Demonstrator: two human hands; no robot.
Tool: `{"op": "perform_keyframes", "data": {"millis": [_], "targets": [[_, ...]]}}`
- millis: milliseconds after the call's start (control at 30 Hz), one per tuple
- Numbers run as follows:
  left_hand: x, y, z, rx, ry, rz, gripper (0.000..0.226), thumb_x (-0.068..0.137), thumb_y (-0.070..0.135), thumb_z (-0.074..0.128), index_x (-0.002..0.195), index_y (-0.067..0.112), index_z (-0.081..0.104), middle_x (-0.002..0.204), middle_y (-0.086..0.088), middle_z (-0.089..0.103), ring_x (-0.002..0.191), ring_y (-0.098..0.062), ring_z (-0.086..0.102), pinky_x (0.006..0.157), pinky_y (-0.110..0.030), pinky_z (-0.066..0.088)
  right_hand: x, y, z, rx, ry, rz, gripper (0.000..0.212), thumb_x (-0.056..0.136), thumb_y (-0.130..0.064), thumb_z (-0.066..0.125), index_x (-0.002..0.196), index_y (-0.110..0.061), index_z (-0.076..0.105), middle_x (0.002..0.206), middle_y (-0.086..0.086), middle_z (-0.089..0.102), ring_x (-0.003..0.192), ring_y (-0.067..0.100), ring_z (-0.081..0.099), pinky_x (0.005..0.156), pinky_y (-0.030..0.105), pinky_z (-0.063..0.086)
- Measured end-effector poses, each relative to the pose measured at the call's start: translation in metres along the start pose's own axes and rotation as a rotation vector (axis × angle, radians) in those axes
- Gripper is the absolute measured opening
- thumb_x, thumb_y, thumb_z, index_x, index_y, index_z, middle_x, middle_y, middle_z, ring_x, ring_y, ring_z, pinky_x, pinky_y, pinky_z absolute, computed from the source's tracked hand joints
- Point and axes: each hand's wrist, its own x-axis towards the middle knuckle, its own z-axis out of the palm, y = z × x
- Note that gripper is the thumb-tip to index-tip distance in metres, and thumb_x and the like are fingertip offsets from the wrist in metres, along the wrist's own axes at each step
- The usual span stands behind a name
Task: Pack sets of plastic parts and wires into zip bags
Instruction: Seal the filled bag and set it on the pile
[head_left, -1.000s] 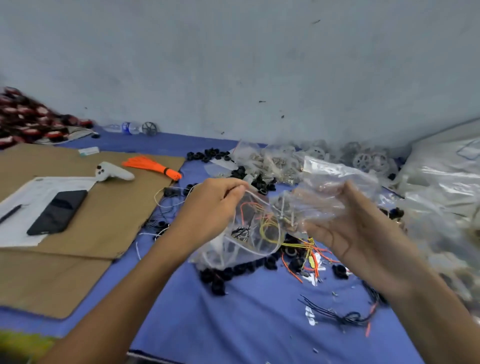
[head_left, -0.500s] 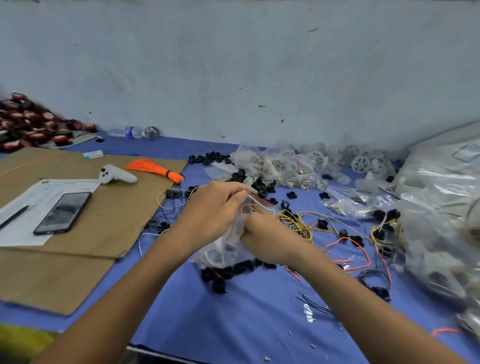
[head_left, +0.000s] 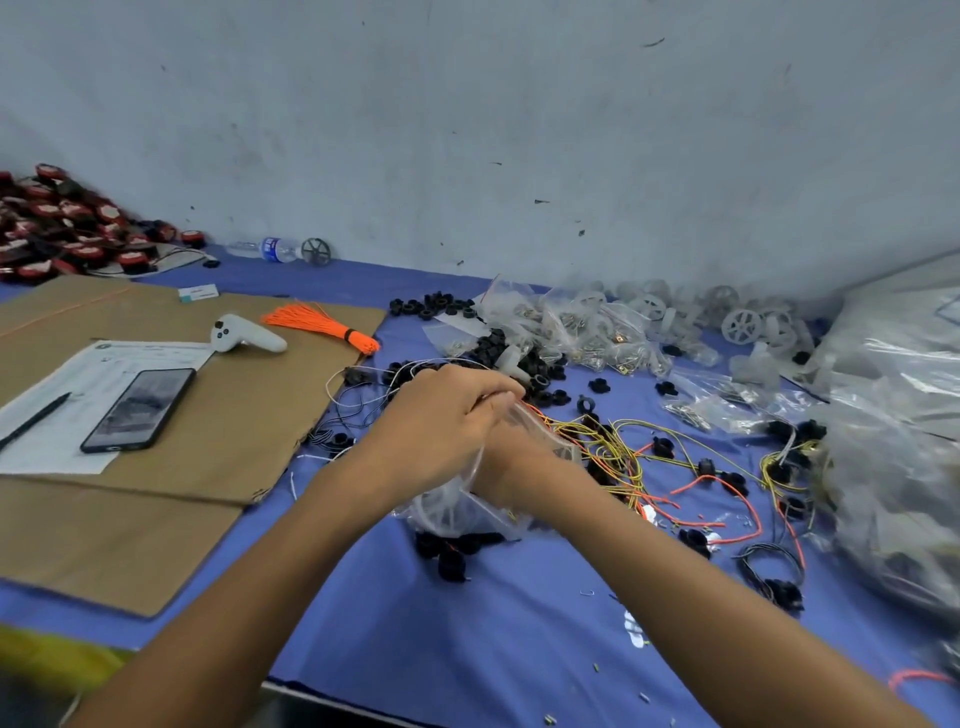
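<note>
Over the blue cloth (head_left: 467, 649) the left hand (head_left: 441, 431) pinches the mouth of a clear zip bag (head_left: 457, 512), the right hand (head_left: 511, 462) half hidden behind it, its grip impossible to tell, and beyond lie tangled yellow and orange wires (head_left: 618, 457), then white wheels (head_left: 743, 326) against the wall.

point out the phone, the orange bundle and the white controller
phone (head_left: 139, 409), head view, middle of its screen
orange bundle (head_left: 318, 327), head view, on its loose strands
white controller (head_left: 247, 338), head view, middle of its body
</note>
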Motion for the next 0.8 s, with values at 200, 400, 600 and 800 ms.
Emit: {"op": "perform_keyframes", "data": {"millis": [200,400,600,800], "targets": [[-0.005,-0.014,-0.009,-0.034,0.061,-0.001,0.020,0.100,0.029,0.056,0.112,0.029,0.071,0.060,0.034,0.058,0.061,0.016,0.053,0.056,-0.004,0.035,-0.076,0.013,-0.040,0.057,0.275,-0.167,0.013,0.091,-0.031,0.055,0.104,-0.026,0.053,0.102,-0.004,0.059,0.091,0.022,0.058,0.066,0.034,0.039],[-0.033,-0.017,0.000,-0.126,0.051,0.007,0.034,0.091,0.045,0.063,0.125,0.044,0.057,0.053,0.008,0.048,0.050,-0.005,0.044,0.053,-0.018,0.034,-0.088,0.042,-0.041,0.067,0.201,0.130,0.036,0.092,-0.056,0.053,0.115,-0.031,0.043,0.097,-0.004,0.055,0.080,0.021,0.054,0.065,0.035,0.041],[-0.105,-0.047,0.027,-0.045,-0.016,-0.047,0.085,0.059,0.068,0.079,0.127,0.060,0.028,0.116,0.027,0.047,0.098,0.005,0.050,0.078,-0.011,0.042,-0.067,0.059,-0.018,0.441,0.225,0.174,0.031,0.099,-0.031,0.047,0.074,-0.012,0.052,0.062,0.006,0.064,0.054,0.028,0.057,0.051,0.031,0.044],[-0.064,-0.061,0.020,-0.090,0.294,0.044,0.009,0.092,0.033,0.067,0.089,0.028,0.061,0.091,0.015,0.060,0.083,-0.002,0.056,0.069,-0.013,0.040,-0.052,0.056,-0.046,1.065,0.262,0.090,0.016,0.096,-0.015,0.058,0.094,-0.005,0.070,0.055,0.003,0.060,0.047,0.015,0.055,0.046,0.025,0.049]]}}
